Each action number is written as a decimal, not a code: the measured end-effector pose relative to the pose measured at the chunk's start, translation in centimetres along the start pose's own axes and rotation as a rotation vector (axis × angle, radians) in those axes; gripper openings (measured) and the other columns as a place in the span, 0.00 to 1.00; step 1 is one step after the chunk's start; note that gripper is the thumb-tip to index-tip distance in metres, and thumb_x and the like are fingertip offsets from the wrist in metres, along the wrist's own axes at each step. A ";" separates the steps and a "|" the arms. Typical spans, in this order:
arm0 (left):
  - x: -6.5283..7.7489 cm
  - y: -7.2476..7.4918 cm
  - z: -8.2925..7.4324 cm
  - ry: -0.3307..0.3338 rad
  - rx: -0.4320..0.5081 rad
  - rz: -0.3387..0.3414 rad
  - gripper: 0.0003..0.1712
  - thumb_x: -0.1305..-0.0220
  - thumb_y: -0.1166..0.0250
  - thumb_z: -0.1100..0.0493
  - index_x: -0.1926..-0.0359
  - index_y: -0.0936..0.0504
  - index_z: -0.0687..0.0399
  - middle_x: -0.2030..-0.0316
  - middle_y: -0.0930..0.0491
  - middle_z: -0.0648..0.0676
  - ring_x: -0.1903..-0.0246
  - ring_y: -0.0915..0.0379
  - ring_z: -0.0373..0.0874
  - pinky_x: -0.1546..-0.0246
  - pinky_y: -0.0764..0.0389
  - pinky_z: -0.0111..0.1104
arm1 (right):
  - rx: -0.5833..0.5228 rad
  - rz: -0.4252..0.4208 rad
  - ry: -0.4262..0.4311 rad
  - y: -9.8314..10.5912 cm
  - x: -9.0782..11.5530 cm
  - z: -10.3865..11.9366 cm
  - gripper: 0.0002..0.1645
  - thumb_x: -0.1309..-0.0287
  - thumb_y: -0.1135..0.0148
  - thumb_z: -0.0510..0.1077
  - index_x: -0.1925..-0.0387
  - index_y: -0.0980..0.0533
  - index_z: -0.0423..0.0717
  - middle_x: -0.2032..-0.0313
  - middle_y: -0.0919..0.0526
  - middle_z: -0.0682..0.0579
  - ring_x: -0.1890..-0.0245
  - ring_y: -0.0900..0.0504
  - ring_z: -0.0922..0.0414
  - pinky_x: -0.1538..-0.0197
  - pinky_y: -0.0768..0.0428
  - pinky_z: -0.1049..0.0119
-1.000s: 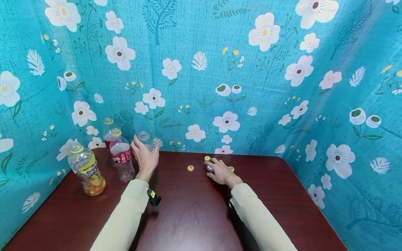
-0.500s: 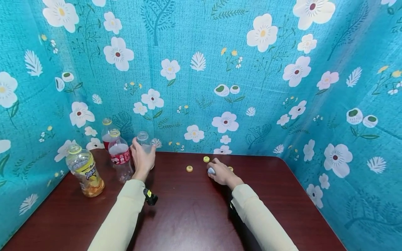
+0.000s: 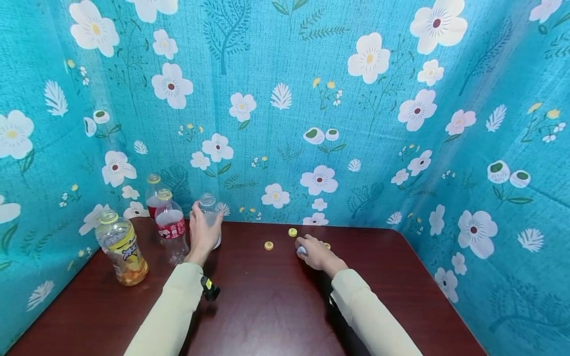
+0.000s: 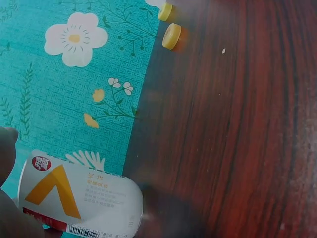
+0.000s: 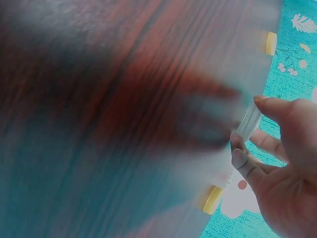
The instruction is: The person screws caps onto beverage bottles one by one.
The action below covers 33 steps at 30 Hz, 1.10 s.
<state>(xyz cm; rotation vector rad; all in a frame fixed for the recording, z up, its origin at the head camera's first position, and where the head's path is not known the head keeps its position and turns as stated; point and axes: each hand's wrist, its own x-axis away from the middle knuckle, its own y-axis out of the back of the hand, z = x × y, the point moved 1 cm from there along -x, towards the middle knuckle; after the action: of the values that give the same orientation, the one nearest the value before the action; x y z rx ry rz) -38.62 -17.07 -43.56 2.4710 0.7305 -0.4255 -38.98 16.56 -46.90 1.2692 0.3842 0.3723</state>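
In the head view, my left hand (image 3: pixel 205 236) grips an upright, uncapped bottle (image 3: pixel 207 200) with a clear neck. The left wrist view shows this bottle's white label (image 4: pixel 106 198) with an orange chevron. My right hand (image 3: pixel 317 254) pinches a whitish bottle cap (image 3: pixel 302 250) by its edge, low over the table. In the right wrist view, thumb and fingers hold the pale cap (image 5: pixel 249 121) between their tips. Yellow caps (image 3: pixel 268 245) lie near the right hand, one beyond it (image 3: pixel 292 232) and one partly hidden behind it (image 3: pixel 327 246).
Left of the left hand stand two uncapped bottles with red labels, one in front (image 3: pixel 171 230) and one behind (image 3: pixel 153 198). Farther left is a yellow-labelled bottle (image 3: pixel 126 252). A blue floral curtain (image 3: pixel 276 123) borders the dark wooden table (image 3: pixel 262 306).
My left hand has closed around the bottle. My right fingers have taken hold of the whitish cap and tipped it on edge. The head view has shifted slightly.
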 end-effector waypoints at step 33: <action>2.6 1.3 -1.6 -0.071 0.040 0.214 0.45 0.39 0.43 0.35 0.30 0.52 0.47 0.37 0.41 0.59 0.38 0.43 0.55 0.41 0.40 0.58 | -0.175 -0.113 0.105 3.7 3.1 0.0 0.21 0.50 0.31 0.37 0.53 0.23 0.50 0.61 0.24 0.50 0.66 0.20 0.56 0.64 0.20 0.65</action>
<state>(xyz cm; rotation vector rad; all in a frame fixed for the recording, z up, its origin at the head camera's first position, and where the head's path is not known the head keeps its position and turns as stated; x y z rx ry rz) -35.54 -16.04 -42.80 2.5237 0.4270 -0.4480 -36.45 18.96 -43.51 1.0546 0.4997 0.3693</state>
